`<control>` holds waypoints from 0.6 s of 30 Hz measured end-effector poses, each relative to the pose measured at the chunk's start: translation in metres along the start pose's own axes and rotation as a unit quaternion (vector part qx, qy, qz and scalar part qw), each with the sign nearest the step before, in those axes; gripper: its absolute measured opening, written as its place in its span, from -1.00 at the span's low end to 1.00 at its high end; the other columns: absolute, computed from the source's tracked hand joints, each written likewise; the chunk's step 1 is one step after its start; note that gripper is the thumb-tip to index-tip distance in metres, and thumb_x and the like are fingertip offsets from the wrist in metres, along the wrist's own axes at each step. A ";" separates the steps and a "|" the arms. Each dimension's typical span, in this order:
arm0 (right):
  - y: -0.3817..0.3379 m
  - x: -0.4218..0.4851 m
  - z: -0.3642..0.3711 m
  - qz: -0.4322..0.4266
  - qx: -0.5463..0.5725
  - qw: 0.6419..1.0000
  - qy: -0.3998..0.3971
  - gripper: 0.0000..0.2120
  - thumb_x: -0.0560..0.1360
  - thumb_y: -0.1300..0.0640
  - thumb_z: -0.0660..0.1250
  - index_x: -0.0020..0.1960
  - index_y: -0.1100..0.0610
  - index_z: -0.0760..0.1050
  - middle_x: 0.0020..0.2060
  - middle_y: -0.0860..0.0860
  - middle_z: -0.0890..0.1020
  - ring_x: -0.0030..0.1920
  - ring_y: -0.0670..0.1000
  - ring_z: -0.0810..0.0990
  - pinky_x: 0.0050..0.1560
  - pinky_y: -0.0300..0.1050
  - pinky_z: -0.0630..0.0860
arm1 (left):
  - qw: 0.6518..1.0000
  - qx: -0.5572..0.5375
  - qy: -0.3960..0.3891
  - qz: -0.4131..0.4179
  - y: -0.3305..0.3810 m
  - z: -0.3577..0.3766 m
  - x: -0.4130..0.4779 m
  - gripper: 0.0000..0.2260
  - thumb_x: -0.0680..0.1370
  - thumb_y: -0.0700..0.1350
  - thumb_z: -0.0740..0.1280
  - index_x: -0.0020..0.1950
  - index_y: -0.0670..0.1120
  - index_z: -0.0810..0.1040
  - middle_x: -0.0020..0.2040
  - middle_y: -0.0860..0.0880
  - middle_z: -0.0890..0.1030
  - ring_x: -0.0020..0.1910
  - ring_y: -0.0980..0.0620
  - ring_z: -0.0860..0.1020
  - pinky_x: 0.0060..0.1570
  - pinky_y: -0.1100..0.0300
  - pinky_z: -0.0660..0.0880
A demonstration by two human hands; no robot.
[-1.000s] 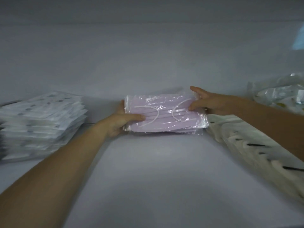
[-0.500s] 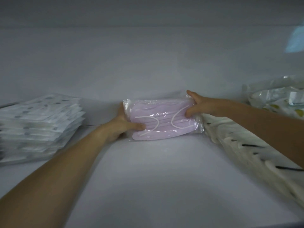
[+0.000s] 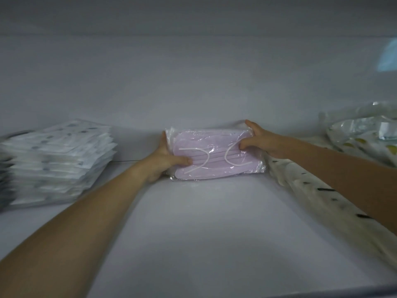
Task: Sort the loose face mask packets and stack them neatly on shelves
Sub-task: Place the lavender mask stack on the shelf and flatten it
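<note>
A clear plastic packet of pink face masks [image 3: 214, 155] with white ear loops lies on the white shelf [image 3: 204, 222], close to the back wall. My left hand [image 3: 165, 160] grips its left end, thumb on top. My right hand [image 3: 257, 140] grips its right end, fingers over the far edge and thumb on the front. The packet's lower edge touches the shelf.
A tall stack of white mask packets [image 3: 55, 160] stands at the left. A row of white packets with dark marks [image 3: 318, 190] runs along the right, under my right forearm. Crumpled clear bags of masks [image 3: 365, 130] lie at the far right.
Both hands have pushed the pink packet farther back on the shelf, toward the wall. It now sits lower and closer to the shelf surface.
</note>
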State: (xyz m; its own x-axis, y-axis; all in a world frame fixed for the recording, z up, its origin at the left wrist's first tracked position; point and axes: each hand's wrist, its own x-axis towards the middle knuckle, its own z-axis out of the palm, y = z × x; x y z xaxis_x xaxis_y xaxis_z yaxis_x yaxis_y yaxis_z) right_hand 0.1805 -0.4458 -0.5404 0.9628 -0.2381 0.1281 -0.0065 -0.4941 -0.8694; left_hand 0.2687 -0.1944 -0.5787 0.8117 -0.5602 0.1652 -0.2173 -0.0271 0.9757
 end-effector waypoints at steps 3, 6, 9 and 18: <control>-0.008 -0.003 -0.013 0.007 -0.036 0.999 -0.026 -0.15 0.44 0.32 0.35 0.54 0.05 -0.09 0.45 0.08 0.22 0.33 -0.06 0.29 0.27 -0.28 0.20 | 1.000 -0.006 -0.016 0.004 0.000 -0.001 0.001 -0.04 0.21 -0.35 0.54 0.51 -0.04 0.14 0.36 -0.10 0.45 0.30 -0.08 0.47 0.29 -0.07 0.42; -0.010 -0.008 -0.017 0.049 -0.098 0.993 -0.048 -0.18 0.47 0.20 0.34 0.54 0.01 -0.10 0.46 0.05 0.16 0.35 -0.03 0.24 0.33 -0.22 0.18 | 0.999 0.013 -0.033 0.009 0.000 0.000 0.000 -0.12 0.27 -0.38 0.53 0.46 -0.02 0.16 0.33 -0.06 0.47 0.29 -0.02 0.48 0.25 0.02 0.45; -0.019 -0.011 -0.014 -0.003 -0.334 0.942 0.015 -0.17 0.47 0.02 0.34 0.54 -0.02 -0.13 0.51 0.09 -0.03 0.50 0.11 -0.02 0.46 0.01 -0.01 | 0.999 0.018 -0.031 0.000 -0.001 -0.001 -0.001 0.04 0.21 -0.34 0.58 0.51 -0.02 0.04 0.35 -0.02 0.45 0.30 -0.02 0.47 0.27 0.00 0.44; -0.038 -0.005 0.056 -0.141 -0.493 0.858 -0.010 -0.33 0.54 -0.31 -0.02 0.53 -0.01 -0.03 0.52 0.02 0.07 0.51 0.06 0.03 0.48 0.09 -0.06 | 0.994 -0.104 -0.016 -0.019 0.004 -0.001 -0.002 0.11 0.24 -0.02 0.57 0.55 0.06 -0.14 0.48 -0.09 0.30 0.30 -0.06 0.47 0.23 0.05 0.44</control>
State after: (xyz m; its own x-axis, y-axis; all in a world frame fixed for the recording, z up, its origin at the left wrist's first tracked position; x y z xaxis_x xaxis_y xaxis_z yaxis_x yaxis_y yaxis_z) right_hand 0.1908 -0.3791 -0.5342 0.9678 0.0171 0.2512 0.0115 -0.9996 0.0239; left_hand 0.2670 -0.1921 -0.5750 0.7983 -0.5888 0.1264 -0.0678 0.1206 0.9904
